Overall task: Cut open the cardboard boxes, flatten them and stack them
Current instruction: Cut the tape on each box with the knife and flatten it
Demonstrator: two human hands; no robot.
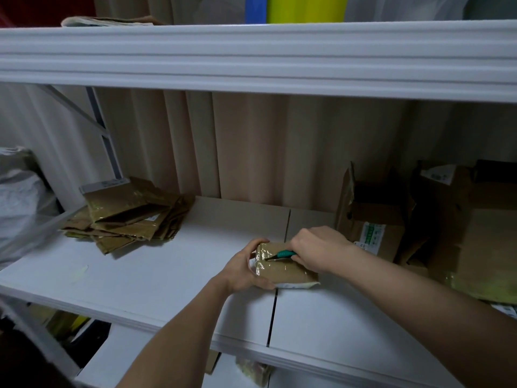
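Slitting tape on small box: right hand clenched cutter, left hand clasped box. Flattened stack done; boxes remained.

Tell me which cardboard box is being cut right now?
The small tape-wrapped box at the shelf's front, held by the left hand while the right hand works the green cutter. The open boxes stand untouched behind.

Both bare forearms stretched forward, left hand cupped with fingers curled, right hand fisted (knuckles up).
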